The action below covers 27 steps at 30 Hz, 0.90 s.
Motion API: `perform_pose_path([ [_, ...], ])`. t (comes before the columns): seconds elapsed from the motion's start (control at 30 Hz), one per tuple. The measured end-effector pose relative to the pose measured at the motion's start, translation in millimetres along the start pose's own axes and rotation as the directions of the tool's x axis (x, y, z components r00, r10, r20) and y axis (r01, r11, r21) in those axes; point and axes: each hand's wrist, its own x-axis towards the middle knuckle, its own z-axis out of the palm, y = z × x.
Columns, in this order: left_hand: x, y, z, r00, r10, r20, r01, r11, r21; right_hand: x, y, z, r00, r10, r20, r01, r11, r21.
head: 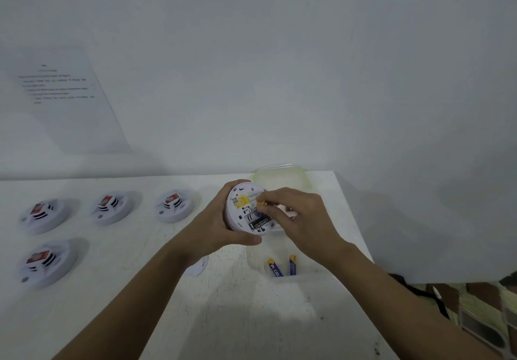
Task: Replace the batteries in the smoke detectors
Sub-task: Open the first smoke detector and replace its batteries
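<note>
Smoke detector [243, 208], held item: round white plastic body, back turned to the camera, lifted off the bench [251, 317] over its far right part. The back face carries a yellow label [242, 200] with a small printed code square, several dark slots and an open battery bay in its lower half. A black battery [258, 224] with pale lettering lies in that bay. Left hand [221, 228]: fingers curled round the detector's left rim, thumb under its lower edge, gripping it. Right hand [302, 217]: just right of the detector, fingers pinching a loose battery [261, 203]. Its gold-coloured end sits over the detector's back beside the yellow label, and the rest is mostly hidden by the fingers. Spare batteries [274, 267], two, blue and yellow: side by side on the bench, nearer the camera than the detector, below the right wrist. White cover piece [200, 267]: on the bench, nearer and left of the detector, partly hidden by the left forearm. Other detectors [174, 205], four, white, each with a red label on top: on the bench left of the held detector, three in a far row and one nearer. Clear plastic tub [282, 177]: on the bench just behind the detector, by the wall. Printed sheet [64, 93]: on the wall, above and far left of the detector, text unreadable.
</note>
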Motion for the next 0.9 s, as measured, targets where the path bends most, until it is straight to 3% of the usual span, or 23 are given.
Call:
perform_pose_path([
  [0.2, -1, 4, -3, 1.000, 0.016, -0.002, -0.015, 1.000, 0.023, 4, 10, 5, 0.960, -0.235, 0.152, 0.260, 0.950, -0.174],
  [0.33, -5, 4, -7, 1.000, 0.006, 0.015, -0.006, 0.999, 0.032, 4, 11, 8, 0.957, -0.241, 0.164, 0.268, 0.948, -0.169],
  [0.5, -10, 6, -11, 1.000, 0.006, 0.026, -0.007, 0.999, 0.038, 7, 4, 8, 0.986, -0.025, 0.164, 0.009, 0.996, 0.093],
  [0.7, -9, 9, -11, 0.999, 0.034, 0.002, -0.034, 0.998, 0.058, 10, -11, 12, 0.971, 0.228, 0.079, -0.240, 0.945, 0.222],
  [0.8, -9, 10, -11, 0.999, 0.053, -0.014, -0.052, 0.997, 0.056, 7, -11, 16, 0.936, 0.352, -0.026, -0.338, 0.915, 0.222],
  [0.9, -9, 8, -12, 0.998, 0.063, -0.025, -0.060, 0.994, 0.086, 7, -6, 17, 0.845, 0.534, 0.025, -0.526, 0.824, 0.209],
])
